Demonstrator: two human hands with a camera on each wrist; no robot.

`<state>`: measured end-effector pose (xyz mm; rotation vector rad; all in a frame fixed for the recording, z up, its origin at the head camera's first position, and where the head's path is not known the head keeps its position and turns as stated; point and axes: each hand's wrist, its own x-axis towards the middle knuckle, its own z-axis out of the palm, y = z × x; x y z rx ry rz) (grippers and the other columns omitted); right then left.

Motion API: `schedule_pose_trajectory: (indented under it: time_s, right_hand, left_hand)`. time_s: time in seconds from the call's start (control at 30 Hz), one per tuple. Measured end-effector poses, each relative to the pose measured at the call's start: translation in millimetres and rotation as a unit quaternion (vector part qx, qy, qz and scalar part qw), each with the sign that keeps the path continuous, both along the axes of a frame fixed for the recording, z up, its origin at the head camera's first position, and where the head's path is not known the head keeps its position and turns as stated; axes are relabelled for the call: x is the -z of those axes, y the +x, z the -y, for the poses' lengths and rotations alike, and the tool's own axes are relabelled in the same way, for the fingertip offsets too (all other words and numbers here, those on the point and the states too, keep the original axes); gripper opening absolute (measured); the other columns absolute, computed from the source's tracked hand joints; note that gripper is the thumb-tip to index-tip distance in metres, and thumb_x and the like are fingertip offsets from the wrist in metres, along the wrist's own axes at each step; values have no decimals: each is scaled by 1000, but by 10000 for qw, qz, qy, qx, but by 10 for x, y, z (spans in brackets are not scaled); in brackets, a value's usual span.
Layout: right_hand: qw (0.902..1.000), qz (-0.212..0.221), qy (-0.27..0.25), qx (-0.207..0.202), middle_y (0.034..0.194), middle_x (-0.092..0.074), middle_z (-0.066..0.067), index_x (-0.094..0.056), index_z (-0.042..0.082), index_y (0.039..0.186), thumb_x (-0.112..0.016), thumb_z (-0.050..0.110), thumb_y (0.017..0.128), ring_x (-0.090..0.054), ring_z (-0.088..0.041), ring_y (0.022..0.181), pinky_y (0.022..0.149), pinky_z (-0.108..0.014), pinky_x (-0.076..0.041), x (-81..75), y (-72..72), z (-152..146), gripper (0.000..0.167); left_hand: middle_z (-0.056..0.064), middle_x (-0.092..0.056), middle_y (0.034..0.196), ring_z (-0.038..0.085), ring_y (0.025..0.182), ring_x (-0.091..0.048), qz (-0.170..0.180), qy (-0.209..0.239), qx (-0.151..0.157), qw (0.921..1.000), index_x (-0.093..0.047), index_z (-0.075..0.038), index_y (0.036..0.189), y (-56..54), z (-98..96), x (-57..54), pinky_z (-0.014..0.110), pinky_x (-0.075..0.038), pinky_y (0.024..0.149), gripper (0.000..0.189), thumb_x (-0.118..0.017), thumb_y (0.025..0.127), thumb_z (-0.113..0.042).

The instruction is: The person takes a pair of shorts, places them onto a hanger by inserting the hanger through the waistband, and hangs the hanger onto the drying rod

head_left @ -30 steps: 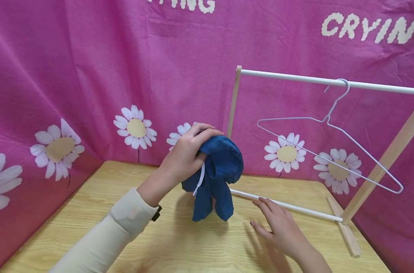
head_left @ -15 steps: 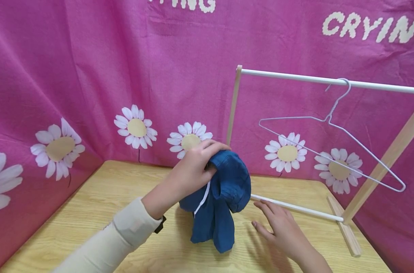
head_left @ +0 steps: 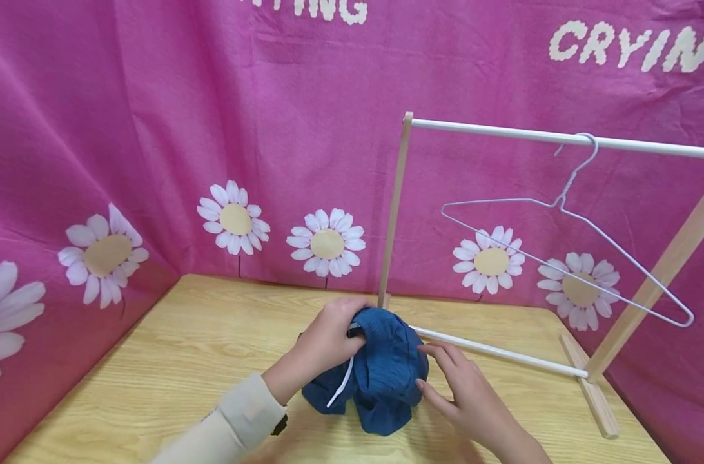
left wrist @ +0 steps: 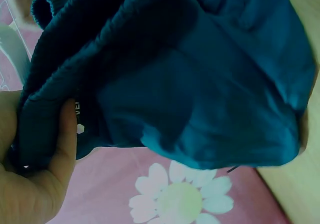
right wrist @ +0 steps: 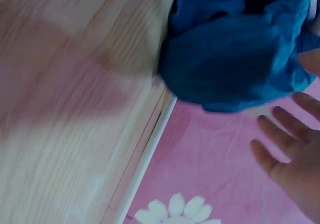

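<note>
Blue drawstring shorts [head_left: 389,361] hang bunched low over the wooden table in the head view. My left hand [head_left: 331,341] grips their gathered waistband, and a white cord [head_left: 342,385] dangles beneath that hand. In the left wrist view the thumb lies inside the elastic waistband [left wrist: 45,114], beside a small printed label [left wrist: 79,116]. At the right side of the shorts is my right hand [head_left: 468,393], its fingers spread and its fingertips right at the cloth. The right wrist view shows these fingers [right wrist: 280,134] loosely bent around nothing.
A rack with wooden posts and a white top rail [head_left: 491,129] stands at the right. From the rail hangs a wire hanger [head_left: 561,201]. Its low white bar [head_left: 503,351] runs behind my right hand. A pink daisy-printed cloth [head_left: 282,129] encloses the wooden table [head_left: 224,335].
My left hand has lowered the shorts toward the table and slightly to the right, so they bunch up more. My right hand has shifted slightly left and now meets their right side.
</note>
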<state>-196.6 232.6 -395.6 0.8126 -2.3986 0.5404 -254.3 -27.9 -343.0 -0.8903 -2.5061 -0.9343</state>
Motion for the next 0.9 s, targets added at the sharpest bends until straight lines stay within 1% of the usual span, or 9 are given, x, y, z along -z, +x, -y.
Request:
schedule_pose_trajectory:
  time_s: [0.07, 0.17, 0.27, 0.37, 0.53, 0.63, 0.7, 0.8, 0.9]
  right_hand:
    - [9996, 56, -124, -238, 132, -58, -3, -59, 10, 132, -81, 23, 87, -60, -20, 117, 90, -48, -57, -8, 18, 72, 52]
    - [9988, 60, -135, -466, 140, -52, -6, -56, 12, 136, -84, 34, 84, -57, -23, 124, 94, -48, -56, -26, 35, 180, 63]
    - [9989, 11, -5, -475, 146, -47, -9, -54, 13, 139, -86, 46, 80, -54, -28, 128, 94, -51, -55, -38, 35, 268, 75]
    - [9991, -28, 71, -428, 148, -45, -12, -53, 13, 140, -88, 49, 75, -53, -32, 129, 94, -52, -55, -26, 18, 337, 82]
    - [9991, -80, 16, -407, 148, -43, -16, -50, 11, 142, -94, 45, 66, -56, -36, 126, 91, -50, -57, 25, -12, 433, 94]
    - [9992, -41, -25, -391, 148, -42, -18, -47, 10, 144, -96, 42, 64, -59, -36, 122, 88, -47, -58, 54, -16, 487, 98]
    - [9994, 54, -45, -340, 149, -41, -16, -46, 10, 144, -94, 37, 67, -62, -33, 117, 84, -43, -59, 60, -15, 520, 95]
    - [9992, 155, -146, -338, 148, -43, -14, -45, 10, 144, -88, 26, 73, -66, -27, 106, 78, -38, -59, 62, -16, 545, 85]
    - [9991, 183, -202, -319, 147, -45, -12, -46, 8, 143, -83, 19, 76, -68, -24, 101, 76, -36, -59, 65, -21, 549, 78]
  left_hand:
    - [6, -71, 119, 22, 109, -66, 68, 76, -32, 9999, -66, -9, 122, 2, -10, 40, 42, -55, 97, 43, -78, 82, 0]
    - [6, -71, 118, 22, 107, -67, 180, 258, -1, 9995, -66, -9, 121, 8, -21, 61, 42, -55, 98, 41, -78, 82, -2]
    - [6, -72, 116, 21, 104, -68, 295, 390, 1, 9988, -65, -10, 120, 18, -21, 56, 42, -55, 96, 40, -78, 83, -4]
    - [7, -73, 115, 21, 102, -68, 377, 449, -15, 9983, -65, -10, 121, 28, -14, 46, 42, -56, 95, 40, -78, 84, -6]
    - [9, -73, 113, 21, 99, -67, 337, 520, -5, 9981, -64, -8, 121, 33, -3, 59, 41, -56, 90, 40, -77, 84, -7]
    - [9, -73, 111, 20, 94, -67, 360, 592, 9, 9976, -64, -7, 121, 41, 4, 69, 38, -56, 85, 39, -76, 84, -7]
    - [9, -73, 112, 19, 93, -66, 417, 630, 15, 9971, -63, -7, 121, 47, 12, 71, 37, -55, 84, 39, -75, 84, -8]
    - [10, -72, 112, 20, 93, -65, 478, 624, 24, 9969, -62, -6, 122, 54, 20, 68, 37, -55, 84, 39, -75, 85, -8]
    - [8, -71, 104, 18, 85, -61, 554, 537, 3, 9970, -60, -6, 125, 58, 26, 71, 32, -52, 76, 41, -74, 87, -10]
